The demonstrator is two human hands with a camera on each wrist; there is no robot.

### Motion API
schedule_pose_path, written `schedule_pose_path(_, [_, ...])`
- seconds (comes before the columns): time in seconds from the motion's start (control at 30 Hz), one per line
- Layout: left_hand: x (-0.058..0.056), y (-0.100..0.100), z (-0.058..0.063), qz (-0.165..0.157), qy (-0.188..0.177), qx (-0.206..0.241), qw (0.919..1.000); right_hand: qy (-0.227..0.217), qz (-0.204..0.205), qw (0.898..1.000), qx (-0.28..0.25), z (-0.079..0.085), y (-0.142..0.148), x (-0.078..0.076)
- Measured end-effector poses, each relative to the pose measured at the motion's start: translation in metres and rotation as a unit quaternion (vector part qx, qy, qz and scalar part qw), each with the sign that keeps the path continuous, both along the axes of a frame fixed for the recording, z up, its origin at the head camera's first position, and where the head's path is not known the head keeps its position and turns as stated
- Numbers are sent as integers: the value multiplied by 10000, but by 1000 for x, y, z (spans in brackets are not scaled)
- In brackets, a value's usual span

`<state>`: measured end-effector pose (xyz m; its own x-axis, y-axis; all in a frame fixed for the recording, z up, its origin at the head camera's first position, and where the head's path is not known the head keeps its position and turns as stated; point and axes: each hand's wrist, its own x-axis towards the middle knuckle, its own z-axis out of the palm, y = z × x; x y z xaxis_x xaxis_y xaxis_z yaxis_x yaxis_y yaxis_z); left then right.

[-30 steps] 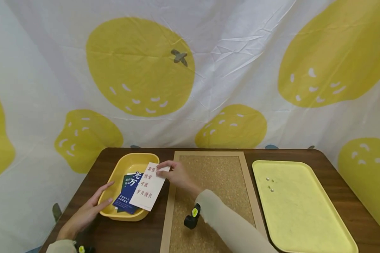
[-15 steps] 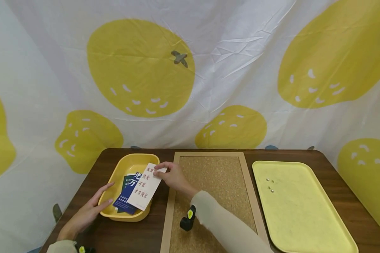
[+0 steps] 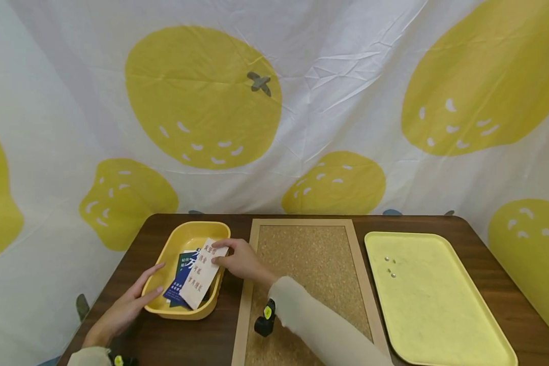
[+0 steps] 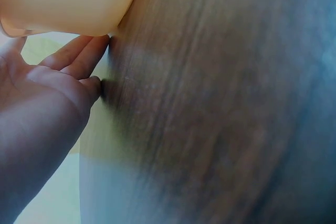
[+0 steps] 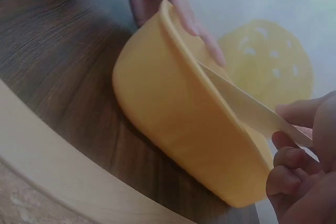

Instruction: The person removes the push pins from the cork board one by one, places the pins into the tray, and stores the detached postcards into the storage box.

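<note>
In the head view, a white card (image 3: 201,279) with reddish Chinese characters is pinched at its upper right corner by my right hand (image 3: 243,260). Its lower part slants down into a yellow plastic basin (image 3: 187,314), over a blue card (image 3: 176,291) and a dark green card (image 3: 181,262). In the right wrist view, the card (image 5: 252,109) shows nearly edge-on above the basin's rim, between thumb and fingers. My left hand (image 3: 130,300) holds the basin's left side, thumb and a finger over the rim. The left wrist view shows other fingers outside, under the basin wall (image 4: 68,3).
A wood-framed cork board (image 3: 311,254) lies right of the basin, beneath my right forearm. Farther right is a pale yellow tray (image 3: 439,305) with several small shiny pieces (image 3: 393,275). A lemon-print curtain (image 3: 302,101) hangs behind the dark wooden table (image 3: 151,340).
My right hand has moved left and slightly down with the white card, which now sits farther inside the basin and covers more of the blue card. The left hand stays put.
</note>
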<state>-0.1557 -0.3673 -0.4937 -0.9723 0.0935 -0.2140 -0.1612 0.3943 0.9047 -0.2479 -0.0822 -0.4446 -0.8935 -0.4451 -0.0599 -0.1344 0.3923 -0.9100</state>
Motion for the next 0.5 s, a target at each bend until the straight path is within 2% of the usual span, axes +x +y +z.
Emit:
schedule_pose_path(0.17, [0, 0, 1, -8, -110, -43, 9999, 128, 386, 9988, 265, -2, -6, 3])
schedule_pose_path(0.37, [0, -2, 0, -130, 130, 79, 9998, 439, 766, 9952, 418, -2, -10, 7])
schedule_pose_path(0.5, [-1, -2, -1, -142, 155, 98, 9997, 542, 833, 9937, 521, -2, -11, 9])
